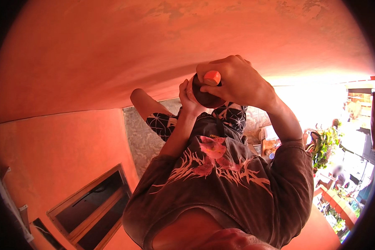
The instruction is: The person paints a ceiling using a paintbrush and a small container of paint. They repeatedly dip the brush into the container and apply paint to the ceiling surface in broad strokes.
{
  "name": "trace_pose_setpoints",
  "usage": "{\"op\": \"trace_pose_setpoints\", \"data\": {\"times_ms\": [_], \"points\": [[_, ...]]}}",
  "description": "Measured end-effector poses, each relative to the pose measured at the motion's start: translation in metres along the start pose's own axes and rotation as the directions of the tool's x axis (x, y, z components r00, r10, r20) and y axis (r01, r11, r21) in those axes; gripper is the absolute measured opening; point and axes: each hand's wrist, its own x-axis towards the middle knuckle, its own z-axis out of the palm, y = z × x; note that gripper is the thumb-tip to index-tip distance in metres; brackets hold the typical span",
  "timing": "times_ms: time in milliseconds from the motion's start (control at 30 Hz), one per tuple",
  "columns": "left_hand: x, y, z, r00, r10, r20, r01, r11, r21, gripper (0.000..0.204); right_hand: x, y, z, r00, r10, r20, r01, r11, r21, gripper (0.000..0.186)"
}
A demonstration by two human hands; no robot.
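In front of my chest, close to the wall, my left hand [190, 103] holds the side of a round, dark container [206, 99] with a reddish rim. Its fingers curl along the left edge. My right hand [242, 85] is closed over the container, gripping a tool by its thick orange-red handle [212, 78]. The handle's blunt end points up toward me. Whatever forms the tool's lower end is hidden by the hand and handle. What lies in the dark container cannot be made out.
An orange wall [112, 46] stands close ahead and continues on the left, with a wood-framed window [91, 208]. Below is a patterned floor [143, 143]. To the right are several small items beside a wooden piece [271, 146], green plants [327, 146] and glaring daylight.
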Motion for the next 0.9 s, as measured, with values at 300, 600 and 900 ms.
{"op": "trace_pose_setpoints", "data": {"times_ms": [300, 600, 900], "points": [[0.0, 0.003, 0.004, 0.999, -0.047, -0.018, 0.048, 0.998, 0.043, 0.061, 0.001, -0.001, 0.003, 0.999, 0.034, -0.006, -0.034, 0.998, -0.062, 0.017], [0.011, -0.002, 0.013, 0.918, 0.003, 0.397, 0.065, 0.986, -0.156, 0.096, -0.013, -0.006, -0.021, 0.971, 0.021, -0.239, 0.007, 0.993, 0.115, 0.013], [0.003, -0.006, 0.026, 0.995, 0.059, -0.084, -0.054, 0.997, 0.061, 0.08, -0.016, 0.0, -0.037, 0.917, -0.352, -0.187, 0.343, 0.936, -0.079, 0.016]]}}
